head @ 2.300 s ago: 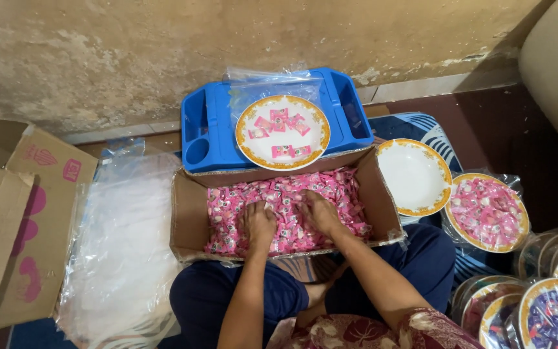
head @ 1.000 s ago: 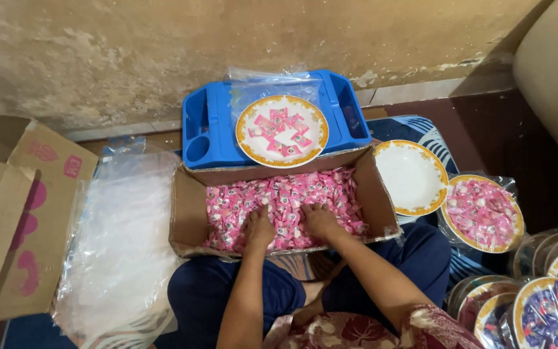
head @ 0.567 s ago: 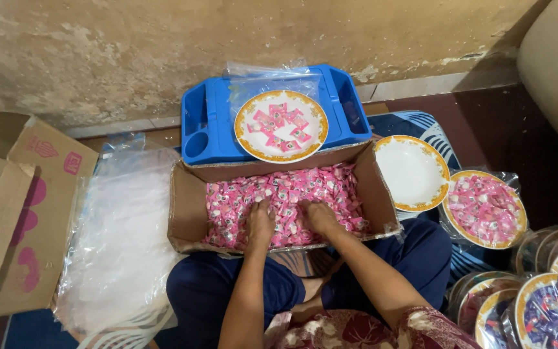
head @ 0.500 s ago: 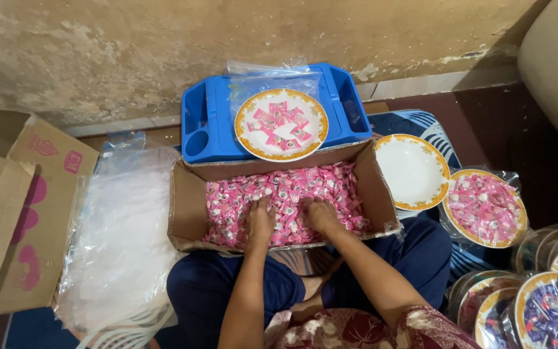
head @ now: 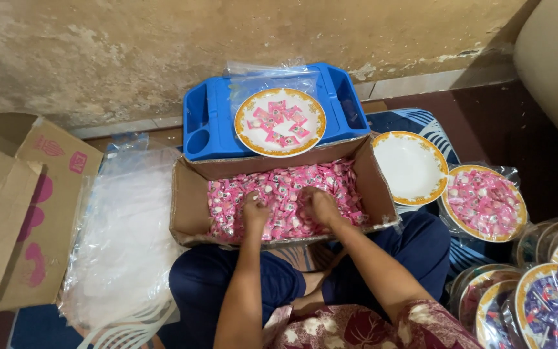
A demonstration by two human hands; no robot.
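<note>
— Where are the small pink wrapped sweets (head: 279, 194) lying?
— Filling the open brown cardboard box (head: 192, 194), directly under both hands.
— And the grips?
— The left hand (head: 254, 212) and right hand (head: 323, 205) are both curling into the heap, seemingly bunching sweets; the right is sitting nearer the box's centre.

My left hand (head: 254, 213) and right hand (head: 323, 205) dig side by side into the pink wrapped candies (head: 279, 194) filling the cardboard box (head: 192, 194). Beyond my hands, a gold-rimmed plate (head: 247, 126) with some candies sits on a blue tray (head: 208, 119). To my right lies an empty plate (head: 411, 167).
</note>
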